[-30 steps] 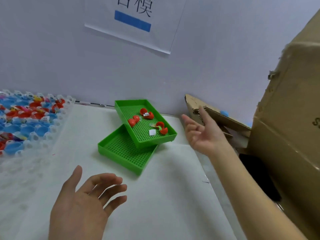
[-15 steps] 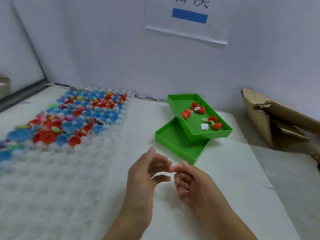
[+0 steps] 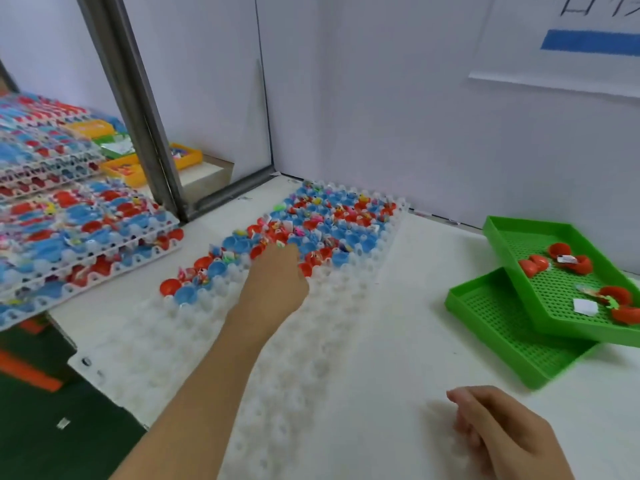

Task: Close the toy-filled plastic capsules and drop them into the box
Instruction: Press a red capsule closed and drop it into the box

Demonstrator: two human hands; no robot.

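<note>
Reaching out across the white dimpled tray (image 3: 311,341), the left hand (image 3: 277,278) now sits at the near edge of the red and blue capsules (image 3: 322,230), where half a second ago both hands were drawn together low over the bench (image 3: 398,358) with nothing in them. Its fingers are on the far side of the hand and hidden from this view, so whether they have closed on a capsule I cannot tell. The right hand (image 3: 498,431) has dropped back to the near bench, fingers loosely curled and holding nothing. The view has swung left: the cardboard box seen a second ago is out of frame, and stacked trays of capsules (image 3: 76,237) beyond a metal post (image 3: 138,109) have come into sight. The two green mesh trays (image 3: 512,323) with a few red capsule halves (image 3: 533,265) lie unmoved at right. This looks like the start of a fresh pick; closing and dropping are yet to come.
</note>
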